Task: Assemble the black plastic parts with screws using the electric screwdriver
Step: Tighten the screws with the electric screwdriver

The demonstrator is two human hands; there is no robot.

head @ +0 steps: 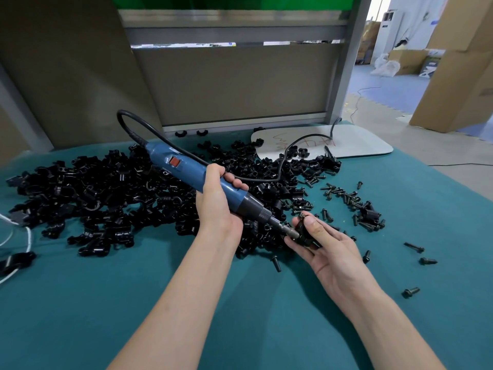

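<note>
left hand (214,206) wraps electric screwdriver (186,170), bit toward four o'clock, meeting black plastic part (302,233) pinched in right hand (329,253).

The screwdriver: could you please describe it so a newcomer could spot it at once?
On the teal table, over the heap of black parts, the left hand grips the screwdriver. It alone is blue, with a red switch and a black cord.

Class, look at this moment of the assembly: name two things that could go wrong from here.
1. The electric screwdriver bit meets the black part pinched in the right hand; a slip could strike a fingertip.
2. Its cord loops over the pile of parts and might snag or drag some.
</note>
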